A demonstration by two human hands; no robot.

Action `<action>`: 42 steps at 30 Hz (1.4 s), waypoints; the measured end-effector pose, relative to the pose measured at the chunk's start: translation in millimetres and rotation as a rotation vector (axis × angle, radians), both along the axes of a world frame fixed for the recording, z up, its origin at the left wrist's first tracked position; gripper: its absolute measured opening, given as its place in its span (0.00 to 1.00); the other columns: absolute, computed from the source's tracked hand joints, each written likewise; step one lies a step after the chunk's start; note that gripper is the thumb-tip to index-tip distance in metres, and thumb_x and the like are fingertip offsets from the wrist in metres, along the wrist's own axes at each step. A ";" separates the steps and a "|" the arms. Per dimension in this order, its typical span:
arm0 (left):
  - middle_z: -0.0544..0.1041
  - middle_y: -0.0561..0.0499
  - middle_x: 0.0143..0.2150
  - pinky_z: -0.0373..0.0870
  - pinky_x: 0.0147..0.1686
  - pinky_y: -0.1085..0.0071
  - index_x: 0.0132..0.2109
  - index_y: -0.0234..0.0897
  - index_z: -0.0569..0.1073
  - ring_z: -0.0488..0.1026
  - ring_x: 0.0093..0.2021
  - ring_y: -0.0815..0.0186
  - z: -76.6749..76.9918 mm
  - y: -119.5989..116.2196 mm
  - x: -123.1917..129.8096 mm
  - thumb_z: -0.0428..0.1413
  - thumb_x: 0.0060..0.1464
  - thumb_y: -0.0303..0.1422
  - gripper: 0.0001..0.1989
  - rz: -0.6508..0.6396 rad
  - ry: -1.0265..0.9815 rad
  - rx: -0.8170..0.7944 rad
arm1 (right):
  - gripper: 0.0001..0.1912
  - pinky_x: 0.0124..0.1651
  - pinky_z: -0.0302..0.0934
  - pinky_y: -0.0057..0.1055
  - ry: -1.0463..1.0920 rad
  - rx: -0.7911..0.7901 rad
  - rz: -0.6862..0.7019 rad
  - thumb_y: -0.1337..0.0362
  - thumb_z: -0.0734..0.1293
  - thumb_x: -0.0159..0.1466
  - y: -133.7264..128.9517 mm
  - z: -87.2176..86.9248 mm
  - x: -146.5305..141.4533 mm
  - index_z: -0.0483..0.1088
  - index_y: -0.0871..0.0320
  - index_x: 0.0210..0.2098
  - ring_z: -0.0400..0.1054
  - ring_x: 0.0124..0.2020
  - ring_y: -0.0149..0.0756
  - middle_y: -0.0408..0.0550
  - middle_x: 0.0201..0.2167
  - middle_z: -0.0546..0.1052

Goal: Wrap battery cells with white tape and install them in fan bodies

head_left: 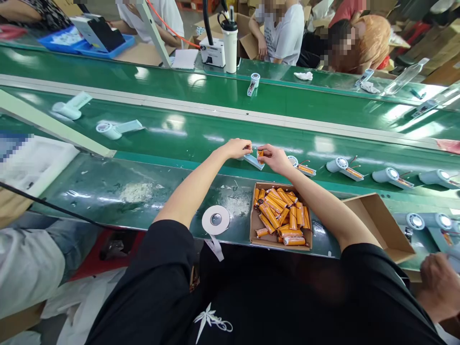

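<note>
Both my hands are over the near belt, close together above a light blue housing [254, 162]. An orange battery [260, 154] is pinched in the fingers of my right hand [273, 158], at the housing's right side. My left hand [238, 148] has its fingers pressed together at the housing's upper left end; what they hold, if anything, is too small to name. Below my right forearm sits an open cardboard box [254, 235] full of orange batteries [276, 211] with dark wires. A roll of white tape [209, 219] lies left of the box.
Several blue housings with orange batteries [338, 164] lie along the belt to the right, two more housings [109, 130] to the left. An empty carton [381, 220] stands right of my right arm. A co-worker's hand [440, 282] is at the lower right. People sit across the belt.
</note>
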State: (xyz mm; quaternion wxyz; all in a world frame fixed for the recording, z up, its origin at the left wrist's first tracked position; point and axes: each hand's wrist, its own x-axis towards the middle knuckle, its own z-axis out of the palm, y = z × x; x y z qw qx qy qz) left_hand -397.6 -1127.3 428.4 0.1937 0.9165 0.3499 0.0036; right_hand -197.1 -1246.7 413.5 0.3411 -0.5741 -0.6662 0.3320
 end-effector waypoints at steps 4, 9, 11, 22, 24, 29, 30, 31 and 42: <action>0.84 0.46 0.48 0.67 0.46 0.68 0.52 0.41 0.78 0.79 0.49 0.57 -7.5 -9.4 15.2 0.54 0.68 0.37 0.12 0.090 -0.009 0.035 | 0.23 0.49 0.68 0.32 -0.443 -0.039 0.047 0.61 0.68 0.68 1.3 0.5 -1.2 0.73 0.56 0.61 0.77 0.40 0.39 0.47 0.40 0.85; 0.82 0.40 0.52 0.67 0.51 0.63 0.56 0.38 0.76 0.78 0.53 0.52 -17.6 -16.7 32.3 0.50 0.70 0.34 0.14 0.150 -0.066 0.046 | 0.23 0.54 0.67 0.40 -0.766 -0.111 0.089 0.58 0.67 0.71 4.7 2.4 -10.4 0.73 0.49 0.65 0.78 0.50 0.51 0.53 0.50 0.84; 0.82 0.38 0.53 0.68 0.51 0.62 0.57 0.37 0.76 0.78 0.54 0.52 -19.8 -18.3 35.2 0.50 0.70 0.34 0.14 0.176 -0.079 0.045 | 0.22 0.55 0.67 0.44 -0.818 -0.130 0.102 0.56 0.64 0.73 5.2 2.0 -16.4 0.73 0.48 0.65 0.77 0.52 0.54 0.56 0.51 0.83; 0.81 0.34 0.53 0.70 0.53 0.58 0.59 0.34 0.74 0.77 0.54 0.50 -6.7 -35.5 48.4 0.49 0.71 0.33 0.16 0.306 -0.123 0.042 | 0.23 0.60 0.67 0.41 -0.815 -0.086 0.058 0.52 0.60 0.76 9.3 35.1 -15.8 0.81 0.56 0.54 0.75 0.57 0.51 0.58 0.54 0.82; 0.78 0.34 0.60 0.68 0.59 0.56 0.65 0.32 0.70 0.74 0.60 0.50 -0.3 -51.5 37.8 0.51 0.71 0.35 0.20 0.297 -0.180 0.071 | 0.24 0.63 0.66 0.41 -0.674 0.012 -0.061 0.54 0.57 0.78 -13.3 54.6 -0.1 0.79 0.57 0.59 0.75 0.58 0.47 0.56 0.56 0.81; 0.82 0.45 0.56 0.67 0.65 0.57 0.53 0.40 0.80 0.73 0.61 0.53 -14.7 -144.5 -79.3 0.56 0.69 0.44 0.16 0.165 -0.428 0.188 | 0.18 0.59 0.72 0.43 -0.063 0.203 -0.315 0.49 0.69 0.71 -152.3 76.9 44.3 0.82 0.53 0.50 0.79 0.52 0.44 0.50 0.49 0.85; 0.83 0.48 0.53 0.71 0.63 0.57 0.49 0.43 0.81 0.76 0.57 0.54 -23.9 -165.9 -113.5 0.57 0.68 0.47 0.15 0.156 -0.409 0.154 | 0.17 0.58 0.73 0.43 0.027 0.196 -0.354 0.49 0.69 0.70 -186.5 72.9 47.0 0.82 0.53 0.49 0.80 0.50 0.43 0.49 0.47 0.85; 0.84 0.50 0.53 0.71 0.63 0.55 0.50 0.46 0.82 0.76 0.58 0.52 -33.7 -185.7 -146.5 0.59 0.65 0.49 0.16 0.111 -0.376 0.123 | 0.17 0.56 0.74 0.42 0.101 0.162 -0.378 0.48 0.70 0.70 -218.4 66.7 46.3 0.82 0.52 0.48 0.81 0.48 0.43 0.49 0.46 0.85; 0.78 0.39 0.60 0.67 0.68 0.38 0.56 0.39 0.76 0.63 0.71 0.43 -22.2 -286.8 -208.8 0.59 0.66 0.35 0.13 -0.033 -0.313 0.386 | 0.28 0.21 0.66 0.25 0.524 -0.287 -0.035 0.49 0.72 0.67 -280.9 17.2 -118.1 0.71 0.51 0.63 0.80 0.32 0.34 0.55 0.60 0.79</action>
